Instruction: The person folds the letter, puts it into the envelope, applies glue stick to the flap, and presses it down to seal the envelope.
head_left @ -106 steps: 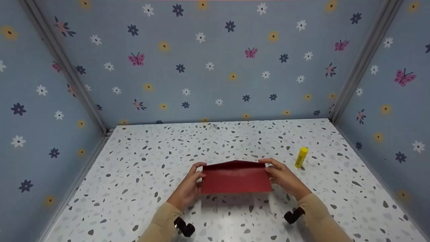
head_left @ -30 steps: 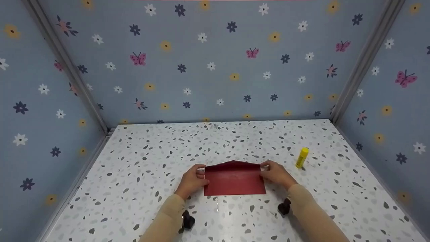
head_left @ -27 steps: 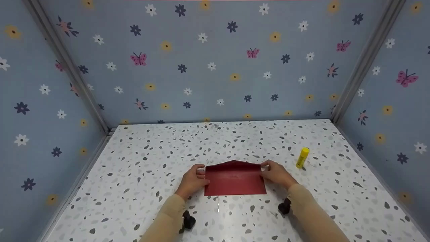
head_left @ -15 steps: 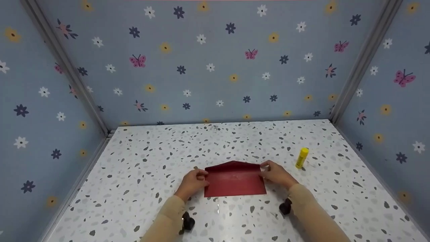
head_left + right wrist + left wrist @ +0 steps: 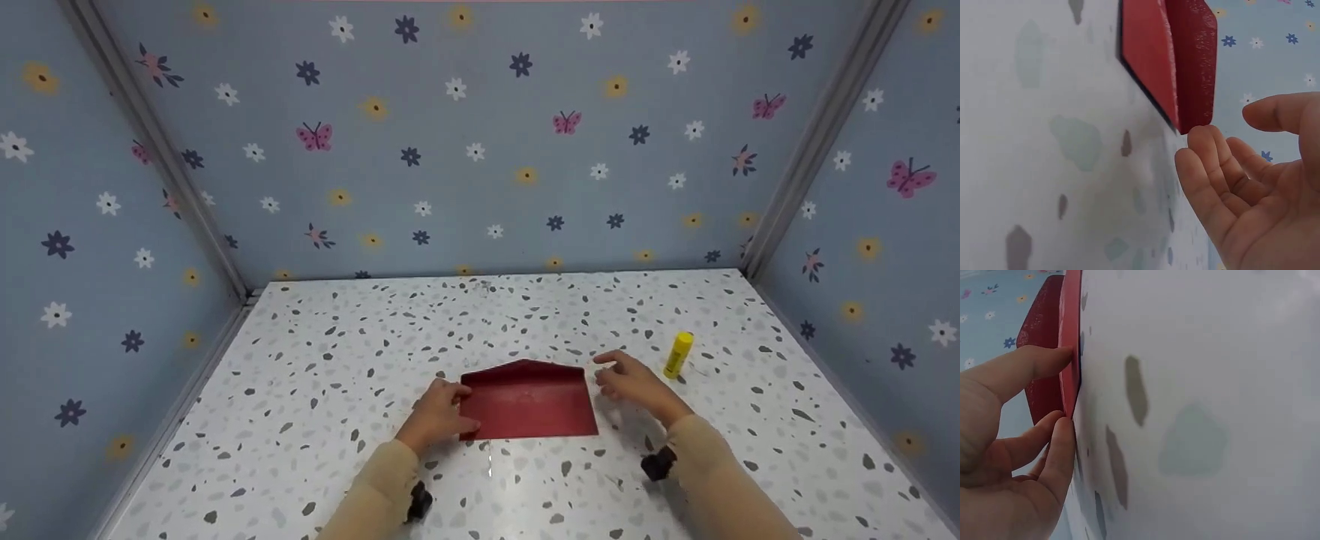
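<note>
A red paper envelope point(image 5: 531, 409) lies on the speckled tabletop, its peaked flap point(image 5: 523, 368) raised along the far edge. My left hand point(image 5: 436, 415) holds the envelope by its left side, thumb on the near left part and fingertips at the far left corner. In the left wrist view, that thumb and the curved fingers of my left hand point(image 5: 1022, 422) meet the red edge. My right hand point(image 5: 637, 386) is off the envelope, just beyond its right edge, with nothing in it. The right wrist view has my right hand point(image 5: 1252, 185) with relaxed fingers close below the envelope's corner point(image 5: 1193, 107).
A yellow glue stick point(image 5: 679, 355) is on the table to the right, beyond my right hand. Blue flowered panels point(image 5: 480, 150) wall the white speckled table point(image 5: 360, 330) at the back and both sides.
My right hand has let go of the envelope's right edge and moved a little to the right. The envelope, earlier held tilted between both hands, now lies lower; my left hand stays at it.
</note>
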### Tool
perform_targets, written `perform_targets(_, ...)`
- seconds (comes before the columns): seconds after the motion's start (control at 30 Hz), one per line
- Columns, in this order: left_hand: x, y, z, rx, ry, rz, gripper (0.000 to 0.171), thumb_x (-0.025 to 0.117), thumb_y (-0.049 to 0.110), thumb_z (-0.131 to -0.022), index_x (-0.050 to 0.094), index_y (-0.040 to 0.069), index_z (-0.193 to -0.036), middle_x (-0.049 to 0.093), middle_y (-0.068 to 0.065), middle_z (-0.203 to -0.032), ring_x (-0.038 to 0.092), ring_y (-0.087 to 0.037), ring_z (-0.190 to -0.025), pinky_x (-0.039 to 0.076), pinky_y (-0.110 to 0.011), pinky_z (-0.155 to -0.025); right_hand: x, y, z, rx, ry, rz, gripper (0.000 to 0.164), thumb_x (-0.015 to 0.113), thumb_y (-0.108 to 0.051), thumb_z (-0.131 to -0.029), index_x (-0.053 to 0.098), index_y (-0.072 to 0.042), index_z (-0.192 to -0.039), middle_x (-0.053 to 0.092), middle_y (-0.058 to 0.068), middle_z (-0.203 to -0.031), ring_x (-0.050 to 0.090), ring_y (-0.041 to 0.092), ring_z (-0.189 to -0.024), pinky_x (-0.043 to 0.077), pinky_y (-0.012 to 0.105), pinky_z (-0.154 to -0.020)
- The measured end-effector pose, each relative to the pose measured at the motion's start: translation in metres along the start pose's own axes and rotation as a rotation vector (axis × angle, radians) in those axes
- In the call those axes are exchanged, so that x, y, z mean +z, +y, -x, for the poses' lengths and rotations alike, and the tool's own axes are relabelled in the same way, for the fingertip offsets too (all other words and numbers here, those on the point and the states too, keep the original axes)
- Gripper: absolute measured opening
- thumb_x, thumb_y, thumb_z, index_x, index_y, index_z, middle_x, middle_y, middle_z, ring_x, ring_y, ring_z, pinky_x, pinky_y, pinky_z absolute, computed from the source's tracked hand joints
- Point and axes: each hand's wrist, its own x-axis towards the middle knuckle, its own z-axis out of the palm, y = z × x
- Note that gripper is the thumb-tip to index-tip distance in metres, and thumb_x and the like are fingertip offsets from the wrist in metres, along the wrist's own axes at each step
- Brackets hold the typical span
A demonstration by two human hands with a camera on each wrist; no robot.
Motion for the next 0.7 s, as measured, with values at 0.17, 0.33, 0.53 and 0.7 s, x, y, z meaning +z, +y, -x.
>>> perform_targets(0.17, 0.003, 0.005, 0.005, 0.053, 0.001, -0.086, 0.060, 0.083, 0.018, -0.083, 0.059, -0.004, -0.134, 0.051, -0.012, -0.121, 0.054, -0.026, -0.110, 0.046, -0.043, -0.099, -0.021, -0.011, 0.011, -0.140, 0.039, -0.022, 0.038, 0.049, -0.020, -0.104, 0.052, -0.003, -0.138, 0.062, 0.021, -0.115, 0.063, 0.032, -0.102, 0.054, 0.042, -0.087)
perform_targets(0.33, 0.003, 0.009, 0.005, 0.080, -0.016, -0.162, 0.059, 0.081, 0.019, -0.086, 0.059, -0.006, -0.134, 0.052, -0.014, -0.119, 0.054, -0.026, -0.107, 0.048, -0.042, -0.097, -0.042, -0.023, 0.022, -0.275, 0.160, -0.011, 0.035, 0.051, -0.024, -0.106, 0.057, -0.004, -0.134, 0.063, 0.016, -0.113, 0.061, 0.026, -0.105, 0.050, 0.038, -0.090)
perform_targets(0.53, 0.002, 0.011, 0.003, 0.082, -0.027, -0.189, 0.058, 0.081, 0.020, -0.086, 0.060, -0.006, -0.133, 0.052, -0.014, -0.117, 0.055, -0.027, -0.110, 0.047, -0.043, -0.100, -0.063, -0.029, 0.028, -0.322, 0.379, 0.068, 0.035, 0.059, -0.027, -0.103, 0.060, -0.006, -0.130, 0.059, 0.017, -0.125, 0.055, 0.028, -0.115, 0.045, 0.045, -0.098)
perform_targets(0.7, 0.002, 0.010, 0.004, 0.089, -0.040, -0.178, 0.062, 0.083, 0.022, -0.084, 0.059, -0.007, -0.134, 0.052, -0.013, -0.117, 0.054, -0.027, -0.109, 0.047, -0.043, -0.100, -0.079, -0.019, 0.025, -0.227, 0.491, 0.154, 0.052, 0.069, -0.022, -0.096, 0.051, -0.002, -0.140, 0.046, 0.022, -0.139, 0.038, 0.041, -0.134, 0.032, 0.059, -0.108)
